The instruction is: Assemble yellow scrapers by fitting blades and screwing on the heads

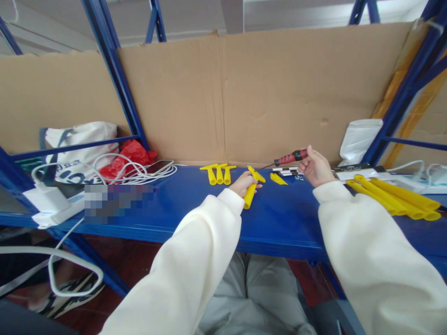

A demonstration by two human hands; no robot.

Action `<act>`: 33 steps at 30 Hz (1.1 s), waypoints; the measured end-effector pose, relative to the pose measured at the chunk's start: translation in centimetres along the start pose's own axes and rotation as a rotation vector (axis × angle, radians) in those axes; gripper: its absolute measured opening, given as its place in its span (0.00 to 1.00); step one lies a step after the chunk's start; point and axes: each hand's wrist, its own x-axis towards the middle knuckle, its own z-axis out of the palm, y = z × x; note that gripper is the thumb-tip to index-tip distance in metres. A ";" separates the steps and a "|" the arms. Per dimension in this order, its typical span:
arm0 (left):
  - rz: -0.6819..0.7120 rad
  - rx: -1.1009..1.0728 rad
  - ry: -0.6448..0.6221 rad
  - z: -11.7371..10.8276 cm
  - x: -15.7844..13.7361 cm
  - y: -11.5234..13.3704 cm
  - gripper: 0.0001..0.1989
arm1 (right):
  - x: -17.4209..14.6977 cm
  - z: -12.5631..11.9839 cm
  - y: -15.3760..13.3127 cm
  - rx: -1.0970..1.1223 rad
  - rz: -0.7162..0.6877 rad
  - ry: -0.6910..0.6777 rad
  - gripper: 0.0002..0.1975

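Observation:
My left hand is closed around a yellow T-shaped plastic handle, its tube pointing down toward me. In my right hand the end of a screwdriver with a red and black grip is pinched between the fingers. The screwdriver's thin shaft runs left to the top of the yellow handle, and its tip appears to meet it there. Three similar yellow T-shaped handles stand side by side left of my left hand. Small flat yellow pieces lie between my hands.
Several long yellow tubes lie at right on the blue shelf. Small black and white items sit behind my right hand. White cables, a red plastic bag and a power strip occupy the left. Cardboard walls the back.

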 end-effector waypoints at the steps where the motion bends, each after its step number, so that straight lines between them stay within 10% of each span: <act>1: -0.002 -0.001 0.000 0.0 0.0 0.0 0.26 | -0.1 0.0 -0.1 0.004 0.001 -0.005 0.22; 33: -0.028 -0.006 0.002 0.2 -0.8 0.7 0.29 | -0.4 0.5 -0.5 0.076 0.032 0.054 0.24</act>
